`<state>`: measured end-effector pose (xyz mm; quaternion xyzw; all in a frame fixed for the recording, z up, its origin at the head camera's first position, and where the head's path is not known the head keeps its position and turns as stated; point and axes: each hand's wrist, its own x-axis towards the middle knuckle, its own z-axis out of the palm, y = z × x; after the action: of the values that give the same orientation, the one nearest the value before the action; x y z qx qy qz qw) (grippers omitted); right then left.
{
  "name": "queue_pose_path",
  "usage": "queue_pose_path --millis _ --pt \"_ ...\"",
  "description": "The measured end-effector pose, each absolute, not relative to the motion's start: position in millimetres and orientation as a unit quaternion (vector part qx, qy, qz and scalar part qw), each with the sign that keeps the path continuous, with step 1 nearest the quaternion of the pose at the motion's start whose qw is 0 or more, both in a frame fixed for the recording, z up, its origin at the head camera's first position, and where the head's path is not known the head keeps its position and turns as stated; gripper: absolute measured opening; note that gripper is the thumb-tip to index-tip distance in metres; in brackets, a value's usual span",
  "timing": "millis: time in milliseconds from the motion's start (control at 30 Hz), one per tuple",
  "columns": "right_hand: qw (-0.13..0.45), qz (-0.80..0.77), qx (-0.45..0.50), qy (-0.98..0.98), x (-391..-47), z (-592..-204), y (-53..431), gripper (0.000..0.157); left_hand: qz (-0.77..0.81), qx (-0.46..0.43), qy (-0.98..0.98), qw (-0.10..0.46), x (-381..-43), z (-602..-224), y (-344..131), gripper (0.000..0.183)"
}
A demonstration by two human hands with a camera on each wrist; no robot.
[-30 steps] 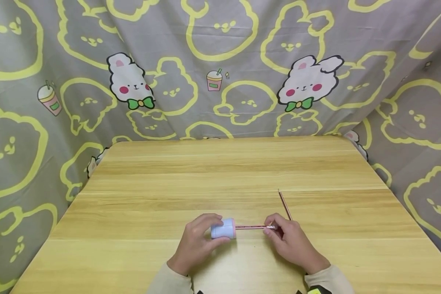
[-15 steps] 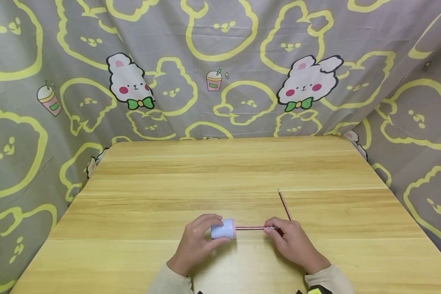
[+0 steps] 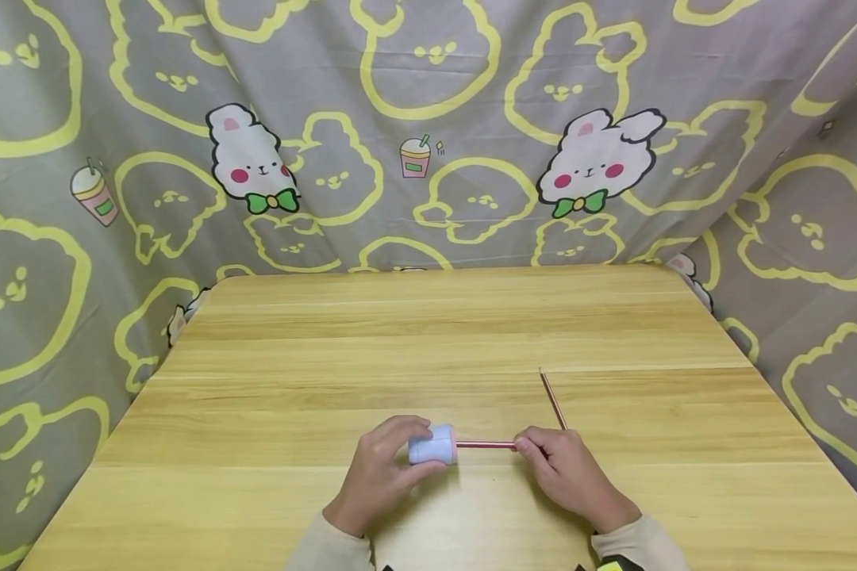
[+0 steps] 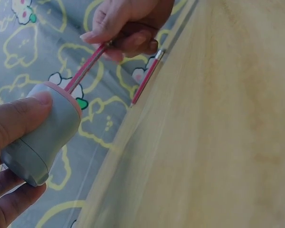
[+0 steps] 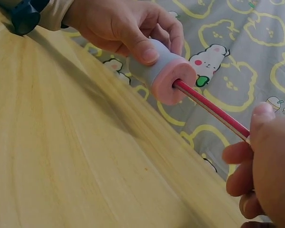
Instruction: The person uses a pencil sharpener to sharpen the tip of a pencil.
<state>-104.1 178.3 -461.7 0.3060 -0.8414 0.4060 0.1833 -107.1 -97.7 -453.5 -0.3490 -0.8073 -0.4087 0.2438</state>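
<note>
My left hand [image 3: 382,468] grips a small light-blue pencil sharpener [image 3: 431,446] with a pink end face, seen best in the right wrist view. A red striped pencil [image 5: 211,110] runs into the hole in that pink face, its inner end hidden. At the pencil's other end, my right hand [image 3: 564,472] pinches it between thumb and fingers. In the head view the sharpener lies on its side, held just over the table, with the pencil roughly level. The left wrist view shows the sharpener's grey-looking body [image 4: 52,126] between thumb and fingertips.
A second pencil [image 3: 553,399] lies on the wooden table [image 3: 400,341] just beyond my right hand, partly covered by it in the head view. A grey patterned curtain [image 3: 486,119] hangs behind the table and along its sides.
The right hand's fingers have rolled round the pencil, and its pale end, visible before, is now covered by them. The stripe facing up looks different. The left hand and sharpener stay nearly still.
</note>
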Motion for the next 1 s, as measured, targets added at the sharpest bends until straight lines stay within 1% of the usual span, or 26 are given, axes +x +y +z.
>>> queue_pose_path --millis 100,300,500,633,800,933,1000 --pt "0.174 0.416 0.304 -0.839 -103.8 -463.0 178.1 0.013 -0.407 -0.348 -0.809 0.244 -107.0 -453.5 -97.8 0.035" --pt "0.169 0.429 0.310 -0.831 -102.8 -464.4 177.7 0.024 -0.409 -0.347 -0.808 0.243 -107.2 -453.9 -98.1 0.035" --pt "0.168 0.413 0.300 -0.843 -102.7 -463.5 177.4 0.019 -0.407 -0.351 -0.807 0.244 -107.4 -453.9 -98.1 0.035" --pt "0.170 0.404 0.299 -0.847 -103.1 -462.9 177.1 0.019 -0.408 -0.351 -0.806 0.246 -107.5 -453.6 -98.0 0.035" --pt "0.162 0.412 0.294 -0.847 -102.8 -463.3 178.1 0.012 -0.407 -0.349 -0.808 0.245 -107.6 -453.5 -98.0 0.035" --pt "0.166 0.427 0.303 -0.836 -102.5 -462.9 177.7 0.023 -0.407 -0.345 -0.809 0.245 -107.3 -452.9 -97.9 0.036" --pt "0.170 0.430 0.307 -0.832 -102.5 -462.6 177.3 0.026 -0.407 -0.345 -0.809 0.246 -107.3 -452.6 -97.8 0.036"
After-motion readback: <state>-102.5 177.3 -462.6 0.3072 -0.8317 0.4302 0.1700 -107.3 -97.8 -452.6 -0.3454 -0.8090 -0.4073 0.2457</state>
